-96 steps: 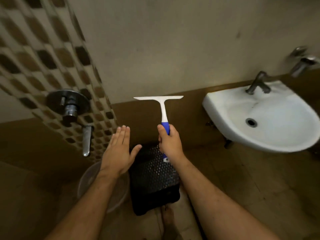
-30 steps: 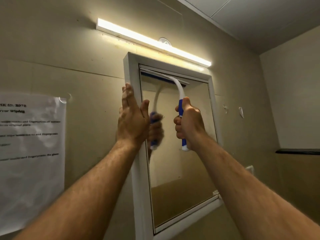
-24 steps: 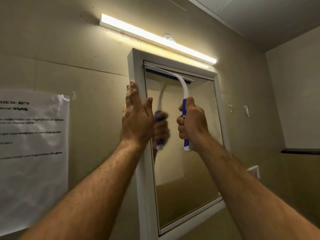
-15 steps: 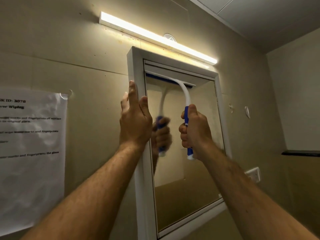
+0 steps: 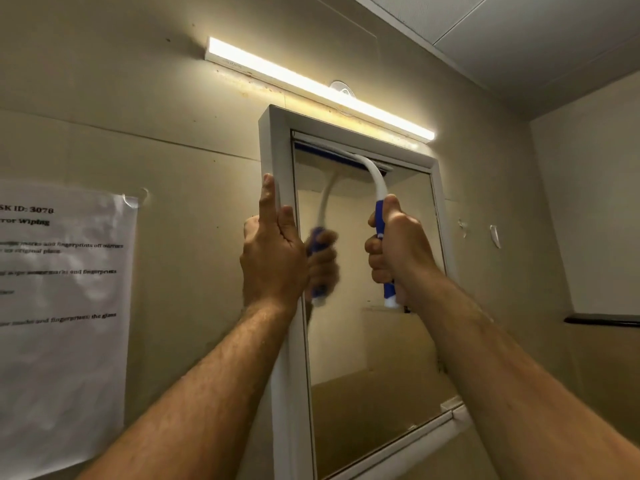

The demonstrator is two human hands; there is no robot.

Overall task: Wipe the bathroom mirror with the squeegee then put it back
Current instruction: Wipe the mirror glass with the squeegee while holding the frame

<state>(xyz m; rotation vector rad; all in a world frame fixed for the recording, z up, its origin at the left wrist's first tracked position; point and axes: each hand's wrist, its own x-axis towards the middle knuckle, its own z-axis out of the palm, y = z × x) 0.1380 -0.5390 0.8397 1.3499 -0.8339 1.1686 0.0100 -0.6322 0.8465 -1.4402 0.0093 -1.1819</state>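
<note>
The white-framed bathroom mirror [image 5: 374, 341] hangs on the beige wall ahead. The squeegee [image 5: 375, 178] has a white curved neck and a blue handle; its blade lies against the glass along the mirror's top edge. My right hand [image 5: 398, 251] grips the blue handle in a fist, thumb up. My left hand [image 5: 273, 251] rests on the mirror's left frame with fingers straight and pointing up. The glass reflects the handle and my right hand.
A lit tube light [image 5: 318, 88] runs above the mirror. A printed paper sheet [image 5: 62, 306] is taped to the wall at the left. A dark ledge [image 5: 602, 320] sits on the right wall. Small hooks [image 5: 495, 235] stick to the wall right of the mirror.
Since 3.2 s ago I raised the squeegee from beside the sink to the mirror's top. Over the last second the right hand and handle slid slightly down; my left hand stayed on the frame.
</note>
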